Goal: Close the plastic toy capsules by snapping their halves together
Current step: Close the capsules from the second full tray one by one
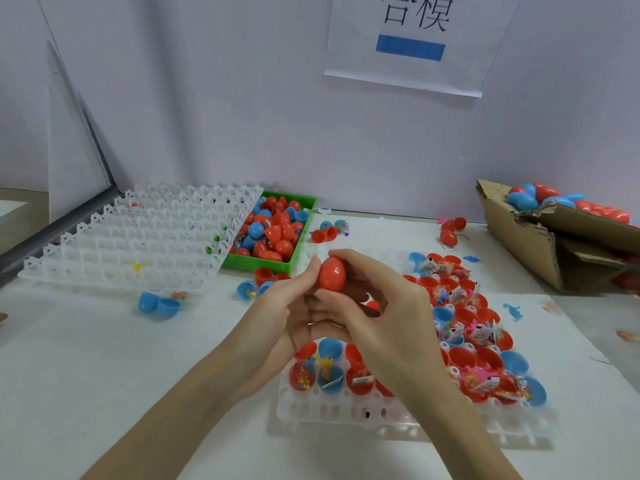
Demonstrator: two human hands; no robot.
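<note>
White table carries the work. Nearest, a clear tray holds open red and blue capsule halves with small toys inside. Above it, both hands meet: the left hand and right hand together grasp a red capsule, its halves joined, fingers curled round it. Loose blue halves lie left. Farther back sit an empty white tray, a green bin of capsules, and a cardboard box at right.
</note>
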